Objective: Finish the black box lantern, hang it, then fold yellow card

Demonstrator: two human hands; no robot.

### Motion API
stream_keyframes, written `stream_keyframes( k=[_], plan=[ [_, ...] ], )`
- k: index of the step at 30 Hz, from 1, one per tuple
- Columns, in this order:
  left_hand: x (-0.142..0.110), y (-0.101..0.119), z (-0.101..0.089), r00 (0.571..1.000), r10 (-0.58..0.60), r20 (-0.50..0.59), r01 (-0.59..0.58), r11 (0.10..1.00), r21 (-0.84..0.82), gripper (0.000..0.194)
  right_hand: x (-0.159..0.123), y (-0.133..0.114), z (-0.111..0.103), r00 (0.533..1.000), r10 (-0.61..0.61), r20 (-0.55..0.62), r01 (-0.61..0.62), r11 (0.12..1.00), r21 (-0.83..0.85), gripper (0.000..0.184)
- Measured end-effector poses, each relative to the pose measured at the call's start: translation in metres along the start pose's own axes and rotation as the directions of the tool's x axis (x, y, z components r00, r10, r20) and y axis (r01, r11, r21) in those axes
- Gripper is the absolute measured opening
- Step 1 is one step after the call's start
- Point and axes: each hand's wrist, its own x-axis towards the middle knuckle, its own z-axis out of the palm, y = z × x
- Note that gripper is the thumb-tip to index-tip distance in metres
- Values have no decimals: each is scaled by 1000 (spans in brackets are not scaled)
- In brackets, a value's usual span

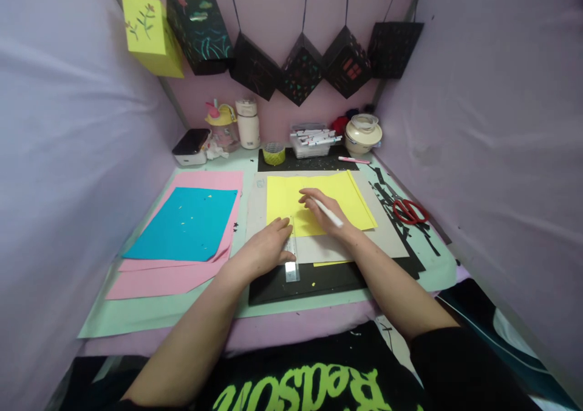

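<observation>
A yellow sheet of paper [291, 195] with a folded strip along its right side lies on a grey board [382, 244]. My right hand [330, 213] is closed around a white pen [328, 212], over the middle of the yellow sheet. At the sheet's lower left, my left hand [273, 244] rests with its fingers on a clear ruler [292, 268]. The ruler runs from the yellow sheet down across the board onto black paper [268, 289] underneath. Part of the ruler is hidden by my left fingers.
Blue paper [186, 226] lies on pink sheets [150, 283] at left. Red-handled scissors [410, 212] and black paper strips [387, 201] are at right. Behind stand a tape roll [274, 154], a box of pens [312, 147], a bottle [248, 125] and a lidded bowl [363, 136]. Paper boxes [300, 74] hang above.
</observation>
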Motion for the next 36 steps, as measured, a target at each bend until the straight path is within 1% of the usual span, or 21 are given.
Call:
stream_keyframes(
  k=[1,3,5,7,9,12,16,20,27,36],
  plan=[
    [0,0,0,1000,1,0,-1,1000,1,61,2,-3,-1,999,13,-42,-12,1000,21,31],
    [-1,0,0,1000,9,-3,-9,1000,5,61,8,-9,0,994,83,-71,-80,996,46,30],
    [-1,-1,0,1000,16,-7,-16,1000,8,61,14,-11,3,979,199,-35,-196,977,80,28],
    [-1,-2,1,1000,19,-11,-19,1000,9,60,18,-10,10,956,294,-5,-292,951,104,20],
    [-1,-3,2,1000,21,-16,-21,1000,6,59,20,-6,18,946,324,-14,-321,942,100,13],
    [0,-4,3,999,28,-26,-28,1000,2,59,19,-1,27,954,297,-54,-293,954,58,15],
    [1,-3,3,999,24,-25,-24,1000,8,58,16,4,30,959,273,-78,-271,962,34,18],
    [1,-1,2,1000,25,-13,-25,1000,14,60,15,6,30,962,265,-65,-263,964,37,19],
    [0,-2,1,1000,19,-21,-19,1000,15,58,15,8,31,967,249,-60,-248,969,25,18],
    [1,-1,0,1000,17,-12,-17,1000,13,59,14,8,31,969,240,-52,-240,971,8,18]
  ],
)
